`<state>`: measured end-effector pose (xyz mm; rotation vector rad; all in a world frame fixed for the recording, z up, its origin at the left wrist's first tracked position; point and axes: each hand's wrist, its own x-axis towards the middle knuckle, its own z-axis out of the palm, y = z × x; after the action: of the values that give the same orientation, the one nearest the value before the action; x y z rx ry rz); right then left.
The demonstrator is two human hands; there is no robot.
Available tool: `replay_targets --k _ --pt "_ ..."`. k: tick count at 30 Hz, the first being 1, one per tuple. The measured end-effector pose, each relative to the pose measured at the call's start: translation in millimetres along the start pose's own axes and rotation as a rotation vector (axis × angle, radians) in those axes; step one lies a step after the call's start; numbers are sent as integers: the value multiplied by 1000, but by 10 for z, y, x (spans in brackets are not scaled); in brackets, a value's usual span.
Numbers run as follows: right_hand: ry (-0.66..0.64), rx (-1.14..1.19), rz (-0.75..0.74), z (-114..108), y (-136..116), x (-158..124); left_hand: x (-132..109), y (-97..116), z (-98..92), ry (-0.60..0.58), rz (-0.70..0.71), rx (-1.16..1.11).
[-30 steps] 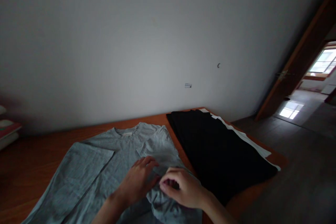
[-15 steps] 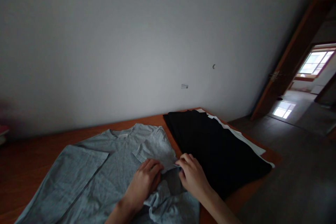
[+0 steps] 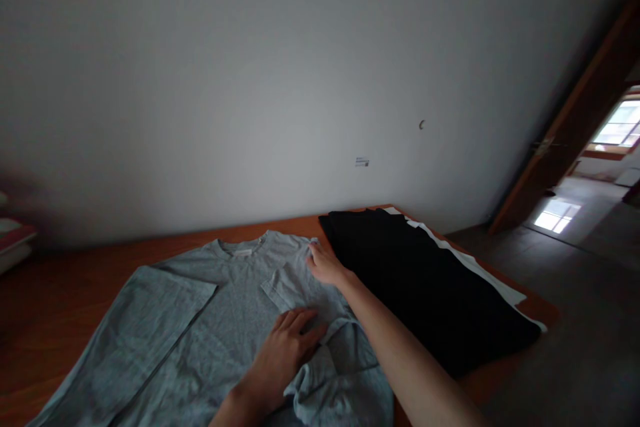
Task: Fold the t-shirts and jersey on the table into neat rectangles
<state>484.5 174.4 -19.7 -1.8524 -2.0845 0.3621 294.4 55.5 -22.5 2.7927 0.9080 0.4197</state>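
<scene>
A grey T-shirt [image 3: 235, 320] lies spread on the wooden table, its collar toward the wall. Its left sleeve part [image 3: 175, 297] is folded inward, and the fabric at the lower right is bunched up. My left hand [image 3: 295, 340] rests on the shirt's right half, fingers laid over the cloth and thumb apart. Farther up, my right hand [image 3: 325, 263] pinches the shirt's right shoulder edge, with the forearm crossing over the side of the shirt. Part of the right-hand fold is hidden under my hands.
Black folded clothing [image 3: 400, 280] lies right of the shirt, with white cloth [image 3: 493, 280] showing from under its far edge. The wooden table [image 3: 60, 300] meets a grey wall behind. Red and white items [image 3: 15, 240] are at the far left. An open door [image 3: 565, 120] stands at right.
My right hand has moved up and away from beside the left hand to the shirt's shoulder. The left hand stays on the cloth. The view has turned slightly left.
</scene>
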Motion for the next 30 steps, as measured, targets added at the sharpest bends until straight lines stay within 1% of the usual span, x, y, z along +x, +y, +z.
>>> replay_targets --k 2,4,8,11,14,16,18,19,22,27,30 --pt "-37 -18 32 73 10 83 -11 -37 56 0 14 7" --pt "-42 -38 53 114 8 109 -20 -84 135 4 4 30" --pt "12 -75 100 132 -83 107 -24 -155 279 -5 -38 75" --pt "41 -84 166 168 -179 108 -20 -152 285 -6 -15 55" --pt "36 -78 169 221 -223 91 -25 -164 237 90 -52 30" --pt "46 -71 143 239 -224 58 -41 -224 228 191 -142 54" --pt "94 -72 115 237 -221 -2 -67 -322 249 270 -260 106" --pt "126 -74 98 232 -219 -45 -82 -373 265 288 -308 127" --pt "187 -75 58 232 -203 -232 -116 -480 284 267 -384 158" --pt "121 -65 43 289 -88 -575 -114 -466 192 199 -500 177" --pt "78 -81 18 290 -54 -653 -117 -465 182 195 -507 192"
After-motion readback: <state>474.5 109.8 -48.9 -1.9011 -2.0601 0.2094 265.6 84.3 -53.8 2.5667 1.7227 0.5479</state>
